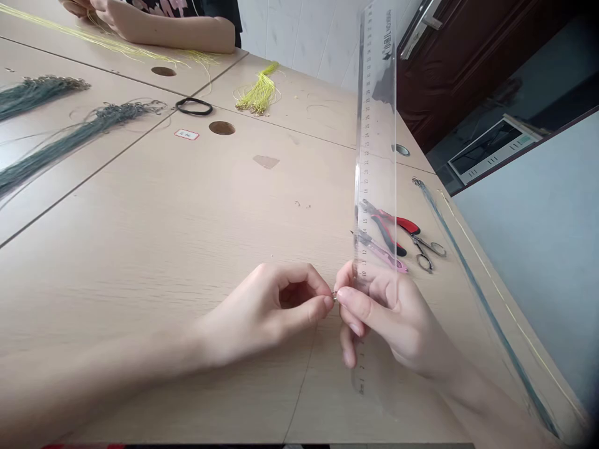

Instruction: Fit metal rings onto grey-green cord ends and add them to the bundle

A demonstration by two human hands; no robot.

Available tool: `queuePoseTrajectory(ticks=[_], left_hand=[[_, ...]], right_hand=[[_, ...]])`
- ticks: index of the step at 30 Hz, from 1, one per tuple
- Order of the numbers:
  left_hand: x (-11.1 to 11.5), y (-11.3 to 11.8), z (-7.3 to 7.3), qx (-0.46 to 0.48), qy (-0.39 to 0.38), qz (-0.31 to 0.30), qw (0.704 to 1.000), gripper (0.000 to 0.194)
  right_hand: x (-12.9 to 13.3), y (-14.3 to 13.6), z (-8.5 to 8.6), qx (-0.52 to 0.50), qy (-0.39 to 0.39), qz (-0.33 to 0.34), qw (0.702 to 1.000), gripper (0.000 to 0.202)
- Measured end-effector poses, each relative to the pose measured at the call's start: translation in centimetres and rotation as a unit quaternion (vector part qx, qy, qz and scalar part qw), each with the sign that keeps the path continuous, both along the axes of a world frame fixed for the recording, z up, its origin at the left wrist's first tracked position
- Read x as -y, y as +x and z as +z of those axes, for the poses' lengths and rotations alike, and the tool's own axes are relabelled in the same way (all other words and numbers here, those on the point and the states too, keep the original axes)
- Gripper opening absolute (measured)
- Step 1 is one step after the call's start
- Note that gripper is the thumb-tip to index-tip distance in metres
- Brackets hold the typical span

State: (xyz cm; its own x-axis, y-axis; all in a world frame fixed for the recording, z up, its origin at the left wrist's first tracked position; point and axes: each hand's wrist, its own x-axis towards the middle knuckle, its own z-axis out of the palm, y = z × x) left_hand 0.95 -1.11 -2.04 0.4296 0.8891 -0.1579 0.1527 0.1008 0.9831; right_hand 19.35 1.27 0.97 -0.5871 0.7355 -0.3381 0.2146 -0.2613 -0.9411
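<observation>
One small thin piece (335, 296): between the two hands' fingertips, above the table (196, 243) — too small to make out fully.
Left hand (276, 305): thumb and index finger pinched on the piece's left side, forming a loop.
Right hand (390, 318): thumb and a finger pressed on its right side.
Grip: narrow on both hands, holding that piece.
Transparent ruler (378, 134): runs lengthwise past the right hand, upper end seen against the wall (299, 37) — cannot tell whether the palm holds it.
Tools: red-handled pliers (408, 225), pink tool (401, 267) and scissors (422, 247), close together beyond the right hand.
Yellow-green bundle (259, 93): farther off, near a black band (195, 113).
</observation>
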Motion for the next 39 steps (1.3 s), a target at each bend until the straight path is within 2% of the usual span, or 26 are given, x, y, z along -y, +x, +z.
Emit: queuePoseTrajectory(ticks=[8,17,21,27,32,36,39], left_hand=[[-0.03,0.15,0.03,0.009,-0.004,-0.018,1.000,0.018],[0.08,0.15,0.25,0.032,0.006,-0.005,0.999,0.016],[0.06,0.19,0.16,0.043,-0.002,-0.023,0.999,0.017],[0.05,0.15,-0.12,0.023,-0.021,-0.020,0.999,0.017],[0.11,0.04,-0.05,0.073,-0.029,-0.027,0.997,0.019],[-0.10,-0.09,0.11,0.139,-0.048,0.018,0.989,0.017],[-0.39,-0.14,0.04,0.161,-0.044,0.071,0.983,0.017]], right_hand=[[0.05,-0.04,-0.37,-0.002,0.006,0.004,1.000,0.019],[0.27,0.01,-0.36,-0.004,0.011,0.000,1.000,0.020],[0.26,0.00,-0.38,0.012,0.019,0.001,1.000,0.020],[0.17,-0.03,-0.47,0.009,0.011,0.000,1.000,0.020],[0.28,0.01,-0.38,0.008,0.013,-0.007,1.000,0.021],[0.50,-0.02,-0.32,-0.072,0.026,-0.049,0.996,0.022],[0.82,0.10,-0.22,-0.167,0.089,-0.092,0.978,0.018]])
